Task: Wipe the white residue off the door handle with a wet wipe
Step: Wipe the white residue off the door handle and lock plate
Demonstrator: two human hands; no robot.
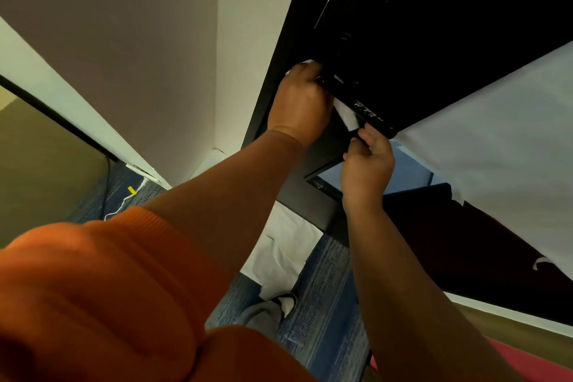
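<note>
Right now your left hand (299,102) is curled around the door handle (376,123) near its door end. Its fingers are clamped on the wet wipe (348,115), which wraps the bar and shows white on either side of your fist. Your right hand (367,161) pinches the handle's free end between thumb and fingertips and seems to steady it. The white residue (368,109) lies as speckled streaks on the bare stretch between your two hands, against the black door (434,25).

To do this stroke well, squeeze the wipe fully round the bar and draw it along toward your right hand, so the damp face crosses the streaks rather than skirting them. Press firmly, as dried specks will likely need several passes. Brace the lever with your right hand so it does not dip under the pressure, and turn the wipe to a fresh patch once it greys.
</note>
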